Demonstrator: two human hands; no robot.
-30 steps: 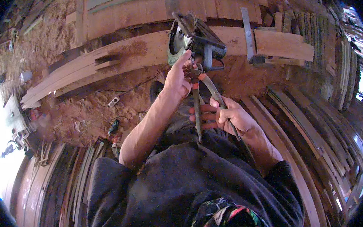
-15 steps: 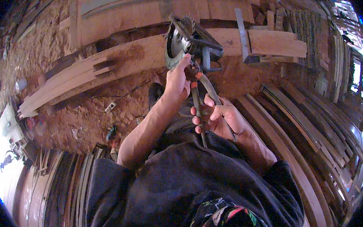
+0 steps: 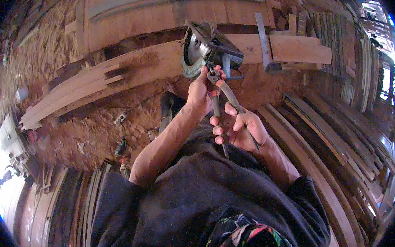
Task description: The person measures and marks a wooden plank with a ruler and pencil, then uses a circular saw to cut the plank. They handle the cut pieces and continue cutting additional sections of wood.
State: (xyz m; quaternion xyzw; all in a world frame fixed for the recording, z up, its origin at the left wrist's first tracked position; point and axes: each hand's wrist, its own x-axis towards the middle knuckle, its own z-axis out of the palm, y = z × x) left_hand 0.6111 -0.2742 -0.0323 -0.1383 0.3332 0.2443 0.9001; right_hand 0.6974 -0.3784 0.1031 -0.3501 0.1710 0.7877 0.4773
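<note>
A circular saw [image 3: 195, 53] with a round metal blade and a flat base plate rests tilted on a long plank. My right hand [image 3: 248, 129] grips the spread handles of a long pair of pliers [image 3: 231, 96] with orange bands near the jaws. The jaws point up at the saw's near side, just below the blade. My left hand [image 3: 198, 93] is closed beside the jaws, against the saw's near edge, its fingertips showing behind the pliers. What those fingers pinch is hidden by the jaws.
The long wooden plank [image 3: 143, 58] runs across behind my hands. A metal square [image 3: 263, 39] lies by a shorter board [image 3: 299, 48] on the right. Stacked timber [image 3: 311, 156] lies at lower right. A white socket block [image 3: 120, 119] with a cord lies on the dirt floor.
The pliers' jaws have turned and shifted slightly right. My left hand has moved a little right and down, with its fingertips now showing past the jaws. The saw has tilted slightly.
</note>
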